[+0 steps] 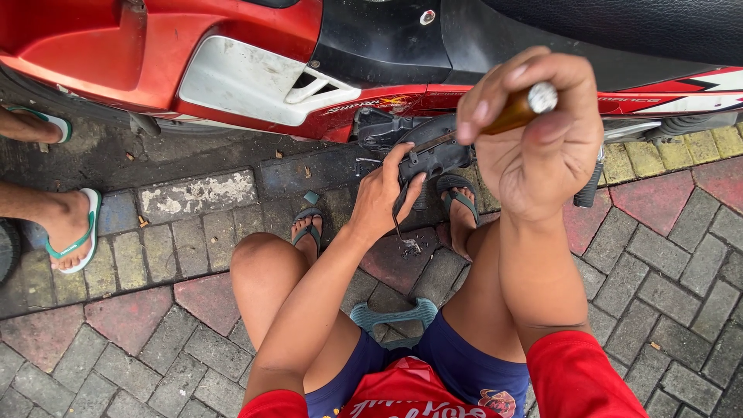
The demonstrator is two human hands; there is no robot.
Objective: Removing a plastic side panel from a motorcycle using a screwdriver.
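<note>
The right hand [542,135] is raised close to the camera, its fingers clenched around the amber handle of a screwdriver [520,108]. The handle's pale butt end points up and right; the thin shaft runs down and left toward a black engine part [433,151], and its tip is hidden where it meets that part. The left hand [385,193] reaches farther out, fingers curled over the near edge of the same black part, gripping it; how far the fingers wrap underneath cannot be made out. A thin dark rod hangs just below this hand, too small to identify, and a small cluster of metal bits [409,246] lies on the paving beneath it.

The black part sits low on the side of a red motorbike [155,54] that fills the far edge of the view; its seat, front and rear are cut off by the frame. A white side panel [248,81] lies left of the hands.

The person sits low, knees spread, on a teal stool [395,317] mostly hidden between the legs, feet in sandals on the brick paving [658,271]. At the far left another person's feet in green sandals [73,232] show, the legs cut off.
</note>
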